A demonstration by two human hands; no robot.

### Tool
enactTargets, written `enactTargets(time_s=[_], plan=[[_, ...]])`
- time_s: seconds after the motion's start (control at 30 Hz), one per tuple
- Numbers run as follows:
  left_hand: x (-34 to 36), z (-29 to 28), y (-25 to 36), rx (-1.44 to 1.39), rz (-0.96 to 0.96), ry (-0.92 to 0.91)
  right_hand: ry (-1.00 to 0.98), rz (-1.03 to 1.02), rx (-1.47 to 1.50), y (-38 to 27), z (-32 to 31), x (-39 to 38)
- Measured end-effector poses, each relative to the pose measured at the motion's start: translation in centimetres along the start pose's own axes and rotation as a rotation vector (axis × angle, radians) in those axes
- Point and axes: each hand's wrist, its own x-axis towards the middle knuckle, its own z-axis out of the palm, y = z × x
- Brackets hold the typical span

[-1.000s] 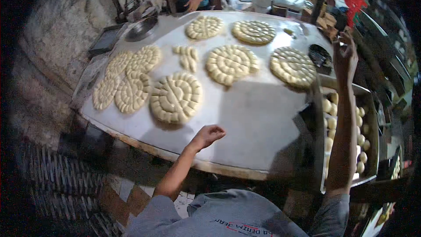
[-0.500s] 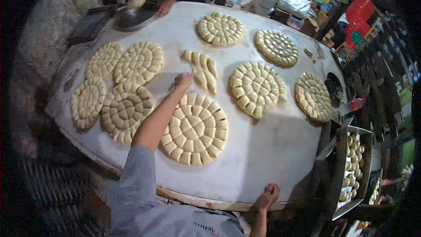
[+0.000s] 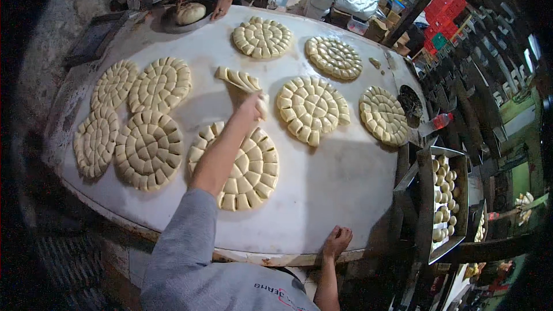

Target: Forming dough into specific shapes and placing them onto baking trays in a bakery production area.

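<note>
My left hand [image 3: 250,109] reaches across the white worktop [image 3: 311,196] and grips a piece of segmented dough strips [image 3: 236,78], whose right end is lifted and partly hidden by my fingers. Beneath my forearm lies a large round of cut dough [image 3: 250,175]; another round [image 3: 311,106] sits just right of my hand, and four more [image 3: 147,147] cluster at the left. My right hand [image 3: 339,236] is near the front edge, its fingers curled with nothing visible in them.
A co-worker's hand [image 3: 222,7] touches a round pan [image 3: 184,26] holding a dough lump [image 3: 190,12] at the back. A metal tray of dough balls [image 3: 443,196] stands at the right, near a red-labelled bottle [image 3: 439,122]. Further dough rounds [image 3: 383,115] lie on the worktop.
My left hand has moved forward onto the dough strips and lifted part of them. My right hand has come down from the far right. The co-worker's dough lump now sits in the pan.
</note>
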Motion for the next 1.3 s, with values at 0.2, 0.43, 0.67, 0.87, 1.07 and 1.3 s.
enactTargets(time_s=[0.2,0.43,0.67,0.87,1.07,1.3], plan=[[-15.0,7.5,-11.2,-0.24,-0.098,0.045,0.032,0.003,0.013,2.4,-1.2,-0.2],[-26.0,8.7,-23.1,-0.282,-0.229,0.042,-0.047,-0.088,0.134,5.0,-0.8,0.4],[-30.7,10.2,-33.5,-0.187,-0.171,-0.031,-0.525,0.523,1.473,10.3,-3.5,5.2],[-38.3,11.9,-38.1,-0.009,-0.347,0.045,-0.7,0.548,1.477,13.9,-2.7,7.2],[-40.7,8.1,-37.1,-0.016,-0.297,-0.049,-0.998,0.167,1.033,9.2,-2.7,8.3],[-44.6,10.2,-33.7,0.532,0.34,-0.052,-1.065,0.093,1.247,0.8,-7.4,6.6]])
